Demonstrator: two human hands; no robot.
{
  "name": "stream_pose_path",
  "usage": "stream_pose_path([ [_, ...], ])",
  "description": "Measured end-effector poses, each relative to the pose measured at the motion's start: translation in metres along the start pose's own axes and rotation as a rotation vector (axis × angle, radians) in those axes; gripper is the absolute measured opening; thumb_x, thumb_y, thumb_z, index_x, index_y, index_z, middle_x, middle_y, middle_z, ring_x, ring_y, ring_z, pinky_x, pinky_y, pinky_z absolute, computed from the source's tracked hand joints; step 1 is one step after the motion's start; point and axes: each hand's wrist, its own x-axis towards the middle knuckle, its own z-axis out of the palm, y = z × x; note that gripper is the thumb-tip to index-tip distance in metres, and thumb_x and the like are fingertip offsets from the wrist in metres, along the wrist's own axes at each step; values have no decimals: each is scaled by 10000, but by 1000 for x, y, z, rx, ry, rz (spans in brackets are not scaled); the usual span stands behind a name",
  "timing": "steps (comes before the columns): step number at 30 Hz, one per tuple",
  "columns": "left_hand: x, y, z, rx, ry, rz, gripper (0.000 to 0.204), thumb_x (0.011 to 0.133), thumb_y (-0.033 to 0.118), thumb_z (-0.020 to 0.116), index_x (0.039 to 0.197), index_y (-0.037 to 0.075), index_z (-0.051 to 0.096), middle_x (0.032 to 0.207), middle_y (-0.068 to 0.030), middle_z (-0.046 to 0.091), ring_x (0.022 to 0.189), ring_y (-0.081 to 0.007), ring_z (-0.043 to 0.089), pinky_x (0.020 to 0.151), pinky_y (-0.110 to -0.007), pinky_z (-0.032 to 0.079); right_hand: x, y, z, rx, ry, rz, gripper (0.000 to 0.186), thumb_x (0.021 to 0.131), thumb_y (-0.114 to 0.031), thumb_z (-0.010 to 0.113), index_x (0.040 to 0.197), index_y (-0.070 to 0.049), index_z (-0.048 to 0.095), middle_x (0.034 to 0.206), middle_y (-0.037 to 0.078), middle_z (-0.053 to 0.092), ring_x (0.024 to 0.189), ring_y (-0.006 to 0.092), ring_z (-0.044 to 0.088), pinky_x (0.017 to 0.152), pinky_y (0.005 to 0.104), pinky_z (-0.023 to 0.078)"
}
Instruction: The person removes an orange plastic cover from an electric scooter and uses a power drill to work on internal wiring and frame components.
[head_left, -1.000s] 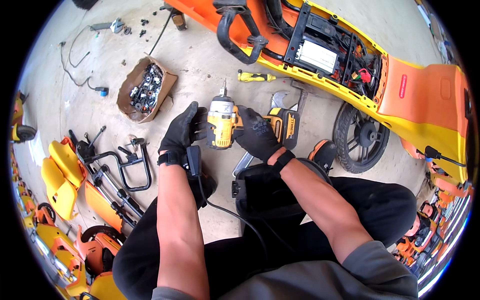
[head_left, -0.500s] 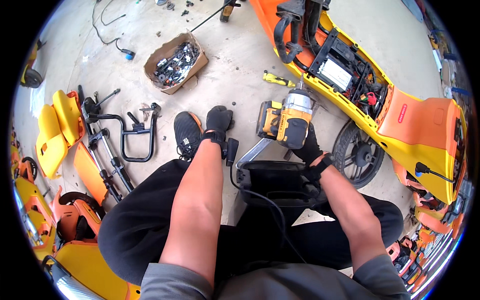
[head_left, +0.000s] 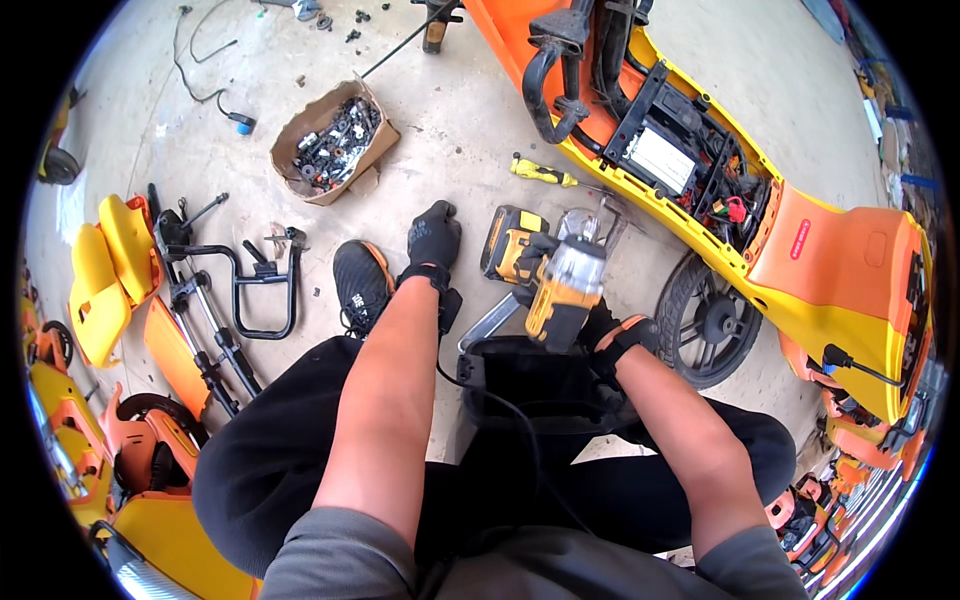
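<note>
My right hand (head_left: 600, 328), in a black glove with an orange cuff, grips a yellow and black cordless impact driver (head_left: 562, 285) and holds it tilted above a black plastic part (head_left: 520, 385) that rests between my knees. A second yellow and black power tool (head_left: 508, 243) lies on the concrete just behind the driver. My left hand (head_left: 433, 238), also in a black glove, hangs down with fingers loosely curled over the floor beside my black shoe (head_left: 360, 285); it holds nothing. A black cable (head_left: 500, 410) runs over the black part toward my lap.
An orange and yellow scooter body (head_left: 800, 240) with an exposed battery bay lies at the right, a small wheel (head_left: 705, 320) beside it. A cardboard box of bolts (head_left: 335, 140) sits ahead left. A yellow screwdriver (head_left: 540, 172), black metal brackets (head_left: 250, 290) and yellow panels (head_left: 110, 270) lie around.
My right hand carried the driver from the centre over to the right and down toward the black part. My left hand let go of the driver and dropped beside my shoe.
</note>
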Motion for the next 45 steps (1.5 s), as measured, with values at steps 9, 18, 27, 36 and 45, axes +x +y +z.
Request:
stream_pose_path([
  [9,30,17,5,-186,-23,-69,98,790,150,601,821,69,646,794,-175,663,791,-342,650,707,-403,502,-29,-52,35,-120,117,146,462,1010,-384,388,1332,-63,466,1170,114,620,1033,254,642,890,405,552],
  [18,-16,76,41,46,-210,165,216,819,241,673,945,86,591,949,-172,639,915,-367,623,775,-464,488,-76,-107,54,-404,90,215,388,1020,-270,417,1333,-49,480,1211,93,610,1071,199,622,912,354,530],
  [27,14,82,47,276,-161,175,149,876,205,527,961,108,603,967,-182,619,910,-379,625,756,-488,500,-77,-98,42,-638,101,231,321,1026,-197,394,1301,-61,488,1246,84,583,1112,199,591,952,332,496],
  [36,105,97,31,43,-72,291,209,825,166,640,1009,68,651,983,-193,652,951,-377,617,818,-444,492,-56,-90,57,-240,175,290,358,1021,-291,423,1306,-90,505,1230,54,598,1096,187,591,961,322,479],
  [45,138,55,-35,-314,-366,54,288,844,96,571,1105,-1,645,800,-104,685,668,-163,643,636,-299,528,6,-82,80,-1692,-307,-442,388,830,-190,649,1170,-27,555,1127,194,591,1094,352,548,975,410,419],
])
